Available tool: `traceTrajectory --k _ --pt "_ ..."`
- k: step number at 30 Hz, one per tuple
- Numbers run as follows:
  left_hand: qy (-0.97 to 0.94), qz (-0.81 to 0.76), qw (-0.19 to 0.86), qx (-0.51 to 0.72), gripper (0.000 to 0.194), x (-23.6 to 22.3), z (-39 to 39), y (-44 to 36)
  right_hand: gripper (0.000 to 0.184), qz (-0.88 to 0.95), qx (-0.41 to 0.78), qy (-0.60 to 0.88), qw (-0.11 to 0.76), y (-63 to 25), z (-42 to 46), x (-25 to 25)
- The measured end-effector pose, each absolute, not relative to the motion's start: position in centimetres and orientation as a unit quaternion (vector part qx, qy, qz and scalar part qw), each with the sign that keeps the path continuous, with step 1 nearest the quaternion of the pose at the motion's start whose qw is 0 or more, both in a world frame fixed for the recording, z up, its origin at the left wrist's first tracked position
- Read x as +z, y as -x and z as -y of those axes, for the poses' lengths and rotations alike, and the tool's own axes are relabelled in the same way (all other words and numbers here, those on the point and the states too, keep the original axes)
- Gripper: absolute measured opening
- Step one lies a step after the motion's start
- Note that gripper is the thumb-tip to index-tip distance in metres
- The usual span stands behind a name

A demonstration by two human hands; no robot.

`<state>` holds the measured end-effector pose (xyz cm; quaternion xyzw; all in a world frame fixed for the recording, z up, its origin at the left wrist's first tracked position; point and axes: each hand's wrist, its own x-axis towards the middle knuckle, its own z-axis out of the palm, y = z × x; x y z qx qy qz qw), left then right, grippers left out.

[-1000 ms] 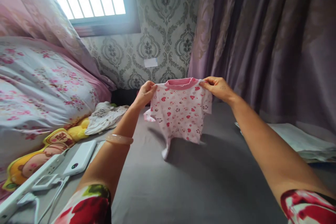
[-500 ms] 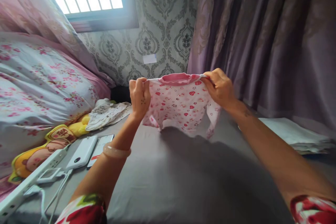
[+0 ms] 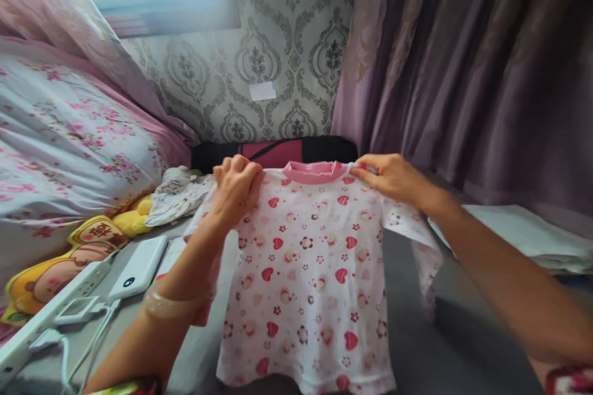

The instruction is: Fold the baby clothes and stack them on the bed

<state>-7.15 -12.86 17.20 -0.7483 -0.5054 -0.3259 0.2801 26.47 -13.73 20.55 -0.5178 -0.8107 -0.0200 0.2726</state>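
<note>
A small white long-sleeved shirt (image 3: 308,271) with red hearts, flowers and a pink collar spreads out between my hands. My left hand (image 3: 237,188) pinches its left shoulder beside the collar. On the other side, my right hand (image 3: 393,179) grips the right shoulder between thumb and fingers. The body of the shirt hangs toward me over the grey sheet (image 3: 412,345), its hem low in the view. One sleeve trails to the right; the other is partly hidden behind my left forearm.
At left lie a power strip (image 3: 69,302) with cables, a white power bank (image 3: 139,266), a yellow cartoon cushion (image 3: 55,271) and a crumpled patterned cloth (image 3: 173,194). A black and dark pink item (image 3: 273,151) rests along the wall. Folded white cloth (image 3: 528,234) lies at right.
The shirt has swung toward me and flattened out, its hem now much nearer. Both hands have lowered slightly while keeping hold of the shoulders.
</note>
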Motion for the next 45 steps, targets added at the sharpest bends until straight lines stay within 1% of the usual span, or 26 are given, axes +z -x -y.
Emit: traceTrajectory --k 3,6,8,10,20,25,30,35,39,41,43,45 --pt "0.783 0.551 0.168 -0.233 0.031 10.0 9.1 6.8 0.030 0.810 -0.036 0.564 0.161 -26.1 9.7 14.0" --pt "0.793 0.582 0.080 -0.159 0.029 4.0 6.5 6.4 0.030 0.802 -0.048 0.589 0.086 -25.5 7.4 8.0" --pt "0.790 0.592 0.068 -0.143 0.029 1.5 5.4 6.2 0.030 0.800 -0.053 0.595 0.057 -25.1 6.5 5.3" --pt "0.790 0.592 0.075 -0.141 0.029 0.2 4.6 6.1 0.031 0.799 -0.055 0.597 0.045 -25.0 5.7 3.7" --pt "0.793 0.585 0.108 -0.131 0.034 -1.0 0.6 6.6 0.032 0.808 -0.045 0.588 0.018 -25.4 0.7 1.7" --pt "0.795 0.582 0.125 -0.121 0.034 -0.8 -2.2 6.9 0.032 0.811 -0.033 0.584 0.014 -25.0 -1.8 2.0" --pt "0.785 0.594 0.131 -0.120 0.033 -0.6 -4.7 6.9 0.036 0.797 -0.028 0.602 0.024 -24.4 -4.0 2.5" --pt "0.774 0.621 0.090 -0.085 0.026 -0.6 -5.7 6.1 0.036 0.780 0.001 0.625 0.006 -23.9 -5.0 2.0" --pt "0.762 0.634 0.098 -0.090 0.023 0.4 -4.7 4.8 0.033 0.765 -0.062 0.640 0.032 -22.3 -3.7 1.9" --pt "0.791 0.598 0.084 -0.099 0.023 0.8 -3.9 4.0 0.036 0.778 -0.075 0.621 0.052 -20.8 -2.3 1.7" --pt "0.837 0.537 0.042 -0.096 0.024 0.7 -3.1 3.1 0.040 0.799 -0.048 0.596 0.066 -19.1 -0.9 1.0" --pt "0.862 0.498 0.002 -0.092 0.034 0.0 -2.6 2.4 0.051 0.804 -0.009 0.590 0.075 -17.6 0.1 0.2"
